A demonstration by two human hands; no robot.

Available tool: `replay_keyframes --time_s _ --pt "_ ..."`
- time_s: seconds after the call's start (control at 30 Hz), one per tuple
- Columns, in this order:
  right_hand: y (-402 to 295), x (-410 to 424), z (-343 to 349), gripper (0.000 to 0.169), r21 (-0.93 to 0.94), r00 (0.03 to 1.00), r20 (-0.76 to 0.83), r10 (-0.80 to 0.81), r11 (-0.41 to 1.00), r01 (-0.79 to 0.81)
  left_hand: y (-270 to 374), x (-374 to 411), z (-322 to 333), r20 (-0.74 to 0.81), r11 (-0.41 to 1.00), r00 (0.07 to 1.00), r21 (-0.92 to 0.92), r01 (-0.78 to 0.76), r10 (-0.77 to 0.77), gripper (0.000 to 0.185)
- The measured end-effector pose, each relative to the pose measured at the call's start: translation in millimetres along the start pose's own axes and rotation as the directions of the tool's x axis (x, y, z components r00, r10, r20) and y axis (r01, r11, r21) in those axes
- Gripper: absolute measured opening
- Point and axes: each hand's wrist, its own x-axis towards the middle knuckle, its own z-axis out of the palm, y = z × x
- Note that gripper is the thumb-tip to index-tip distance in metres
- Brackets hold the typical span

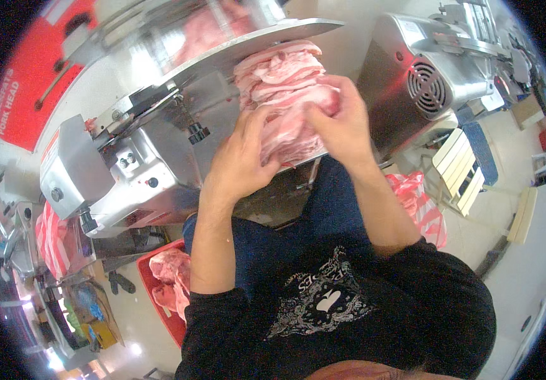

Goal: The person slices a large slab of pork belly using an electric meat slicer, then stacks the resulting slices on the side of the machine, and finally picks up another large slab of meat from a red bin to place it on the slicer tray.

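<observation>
A stack of sliced raw meat [277,80] lies on the metal tray of a meat slicer [159,175], just below the slicer's long metal plate. Around the near left edge of the stack curves my left hand [242,154], its thumb at the near end. My right hand [344,118] grips a fold of the slices at the stack's right side, thumb on top and fingers behind. Behind the plate, more raw meat [216,31] shows, partly hidden. The undersides of the slices and some fingertips cannot be seen.
A second metal machine with a round vent [427,88] stands at the right. Large raw meat pieces fill a red crate [147,270] on the floor at the lower left. Striped plastic bags [432,218] and a slatted folding chair [453,161] are on the right.
</observation>
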Motion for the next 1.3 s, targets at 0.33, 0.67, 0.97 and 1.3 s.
replay_keyframes --time_s 0.33,0.67,0.97,1.3 --pt "53 0 -38 0.043 -0.595 0.963 0.005 -0.270 0.773 0.220 -169 29 25 -0.159 -0.027 0.507 -0.940 -0.339 -0.847 0.037" --pt "51 -51 28 0.051 -0.531 0.698 0.466 -0.544 0.459 0.712 -170 31 26 0.099 -0.110 0.576 -0.994 0.016 -0.811 0.028" --pt "51 -50 27 0.052 -0.590 0.693 0.492 -0.526 0.384 0.710 -167 19 41 0.440 -0.715 0.741 -0.695 -0.076 -0.507 0.044" --pt "-47 14 120 0.018 0.252 0.877 0.303 -0.373 0.919 0.304 -179 0 61 0.353 -0.588 0.822 -0.808 0.027 -0.447 0.044"
